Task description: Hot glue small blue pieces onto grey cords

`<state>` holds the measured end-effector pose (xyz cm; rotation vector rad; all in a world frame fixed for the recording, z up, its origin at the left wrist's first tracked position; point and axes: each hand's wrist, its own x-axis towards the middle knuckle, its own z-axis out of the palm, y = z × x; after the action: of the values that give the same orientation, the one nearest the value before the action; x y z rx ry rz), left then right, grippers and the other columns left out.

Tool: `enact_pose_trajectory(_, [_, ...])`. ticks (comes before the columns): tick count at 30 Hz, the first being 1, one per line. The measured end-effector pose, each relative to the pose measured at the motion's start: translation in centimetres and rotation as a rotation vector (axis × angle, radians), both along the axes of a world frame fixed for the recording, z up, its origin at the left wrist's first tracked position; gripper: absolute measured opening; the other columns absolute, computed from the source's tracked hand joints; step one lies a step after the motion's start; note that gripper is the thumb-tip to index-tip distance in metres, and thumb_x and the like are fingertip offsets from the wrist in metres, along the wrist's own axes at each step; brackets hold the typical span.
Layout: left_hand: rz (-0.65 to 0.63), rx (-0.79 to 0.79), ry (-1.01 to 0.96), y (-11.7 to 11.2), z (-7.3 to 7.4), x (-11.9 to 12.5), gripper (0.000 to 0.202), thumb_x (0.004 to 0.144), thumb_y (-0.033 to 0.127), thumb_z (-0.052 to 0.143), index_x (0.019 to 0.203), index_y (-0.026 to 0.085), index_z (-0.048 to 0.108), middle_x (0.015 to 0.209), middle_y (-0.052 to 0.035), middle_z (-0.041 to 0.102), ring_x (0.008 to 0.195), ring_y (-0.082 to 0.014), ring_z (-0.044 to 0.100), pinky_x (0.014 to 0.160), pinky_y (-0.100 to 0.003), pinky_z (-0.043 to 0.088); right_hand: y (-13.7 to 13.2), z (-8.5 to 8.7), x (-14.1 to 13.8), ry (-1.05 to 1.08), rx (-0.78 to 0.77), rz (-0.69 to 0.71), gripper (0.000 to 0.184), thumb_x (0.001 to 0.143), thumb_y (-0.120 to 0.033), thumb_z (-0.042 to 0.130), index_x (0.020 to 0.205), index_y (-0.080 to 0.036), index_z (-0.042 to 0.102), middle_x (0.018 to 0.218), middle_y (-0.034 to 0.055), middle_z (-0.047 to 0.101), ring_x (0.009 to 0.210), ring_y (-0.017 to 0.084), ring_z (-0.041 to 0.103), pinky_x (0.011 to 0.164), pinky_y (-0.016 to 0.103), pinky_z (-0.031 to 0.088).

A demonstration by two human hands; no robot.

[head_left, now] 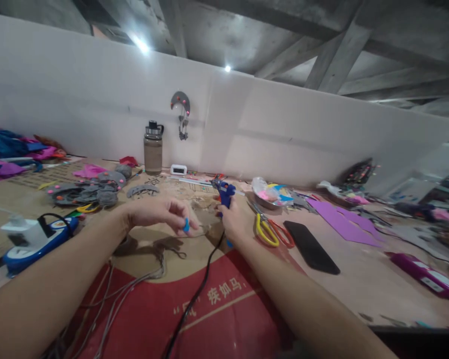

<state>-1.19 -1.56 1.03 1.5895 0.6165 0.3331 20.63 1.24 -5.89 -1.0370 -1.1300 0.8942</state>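
Note:
My left hand pinches a small bright blue piece between thumb and fingertips above the cardboard. My right hand is wrapped round a blue hot glue gun, whose black cord runs down toward me. Grey cords lie below my left hand. Another blue scrap rests under my right wrist. To the right of that hand are scissors with one yellow and one red handle.
A black phone and purple felt sheet lie at right, near a bowl of scraps. A bottle stands by the wall. Left are grey felt pieces and a blue power strip with plugs.

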Motion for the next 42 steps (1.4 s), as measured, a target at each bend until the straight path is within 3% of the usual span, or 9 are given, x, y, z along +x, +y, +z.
enact_pose_trajectory(5, [0.627, 0.029, -0.246, 2.2, -1.1, 0.1, 0.020, 0.071, 0.030, 0.070, 0.077, 0.014, 0.059, 0.076, -0.0043, 0.068, 0.057, -0.0073, 0.060, 0.058, -0.019, 0.048, -1.4, -0.1, -0.4, 0.029, 0.027, 0.167, 0.022, 0.072, -0.028, 0.054, 0.093, -0.020, 0.052, 0.082, 0.0000, 0.061, 0.058, 0.009, 0.051, 0.051, 0.021, 0.043])
enact_pose_trajectory(7, [0.777, 0.033, -0.286, 2.6, -1.7, 0.4, 0.020, 0.069, 0.028, 0.072, 0.077, 0.013, 0.060, 0.073, -0.0040, 0.067, 0.056, -0.0060, 0.058, 0.058, -0.018, 0.047, -1.9, 0.3, -0.5, 0.004, 0.005, 0.220, 0.022, 0.075, -0.036, 0.056, 0.089, -0.018, 0.053, 0.073, -0.0013, 0.060, 0.054, 0.009, 0.050, 0.050, 0.021, 0.042])
enact_pose_trajectory(9, [0.849, 0.034, -0.309, 2.8, -2.2, 0.7, 0.021, 0.067, 0.026, 0.074, 0.076, 0.011, 0.062, 0.071, -0.0049, 0.066, 0.060, -0.0077, 0.060, 0.060, -0.019, 0.048, -2.4, 0.7, -0.7, 0.004, -0.001, 0.272, 0.025, 0.076, -0.040, 0.056, 0.087, -0.018, 0.054, 0.074, -0.0005, 0.061, 0.053, 0.008, 0.050, 0.050, 0.022, 0.043])
enact_pose_trajectory(14, [0.907, 0.024, -0.291, 3.0, -3.3, 0.6, 0.022, 0.065, 0.026, 0.074, 0.075, 0.010, 0.063, 0.071, -0.0074, 0.067, 0.064, -0.0104, 0.062, 0.061, -0.020, 0.049, -3.8, 1.6, -1.1, 0.010, -0.007, 0.314, 0.031, 0.076, -0.043, 0.057, 0.093, -0.017, 0.054, 0.087, 0.0041, 0.061, 0.065, 0.011, 0.055, 0.049, 0.022, 0.047])
enact_pose_trajectory(21, [0.952, 0.066, -0.307, 3.1, -4.1, 1.0, 0.025, 0.060, 0.026, 0.077, 0.070, 0.010, 0.060, 0.060, -0.0019, 0.061, 0.052, -0.0072, 0.054, 0.053, -0.020, 0.044, -4.2, 1.8, -0.8, -0.272, 0.065, 0.269, 0.031, 0.085, -0.046, 0.046, 0.091, -0.016, 0.053, 0.060, -0.0030, 0.051, 0.048, 0.009, 0.051, 0.047, 0.022, 0.044])
enact_pose_trajectory(29, [0.936, 0.049, -0.356, 2.9, -4.0, 1.2, 0.026, 0.061, 0.027, 0.075, 0.072, 0.011, 0.057, 0.061, -0.0031, 0.062, 0.055, -0.0100, 0.057, 0.057, -0.023, 0.045, -4.0, 1.1, -0.6, -0.422, 0.086, 0.249, 0.034, 0.085, -0.049, 0.045, 0.090, -0.017, 0.054, 0.057, -0.0021, 0.051, 0.046, 0.010, 0.050, 0.046, 0.022, 0.041])
enact_pose_trajectory(42, [0.913, 0.100, -0.319, 2.8, -4.2, 1.2, 0.024, 0.063, 0.029, 0.072, 0.066, 0.012, 0.057, 0.058, -0.0022, 0.060, 0.053, -0.0103, 0.056, 0.053, -0.023, 0.044, -4.4, 1.3, -0.7, -0.439, 0.091, 0.296, 0.033, 0.086, -0.048, 0.043, 0.093, -0.017, 0.053, 0.059, -0.0021, 0.052, 0.043, 0.010, 0.049, 0.043, 0.023, 0.041])
